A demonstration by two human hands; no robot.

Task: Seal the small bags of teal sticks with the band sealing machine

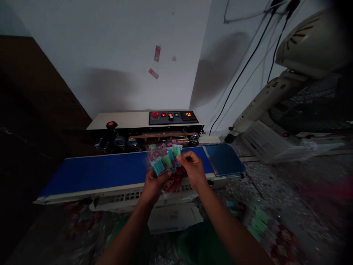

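Over the blue conveyor belt (110, 169) of a band sealer (121, 121), both my hands are closed on a bunch of clear plastic packets (167, 158). Green and blue stick-like pieces with pink parts show through the plastic; their exact kind is unclear. My left hand (153, 184) grips the lower left of the bunch, thumb on top. My right hand (193, 167) pinches its right edge between thumb and fingers. Below the packets, a red printed figure (172, 184) shows between my hands. Behind them lie the sealer's rollers and guide strip.
The control panel (173, 117) has lit buttons and a red display. A fan-like grey machine (311, 44) and a white box (264, 141) stand at right. Plastic bags of similar packets (264, 228) lie on the floor. A brown carton (44, 92) is at left.
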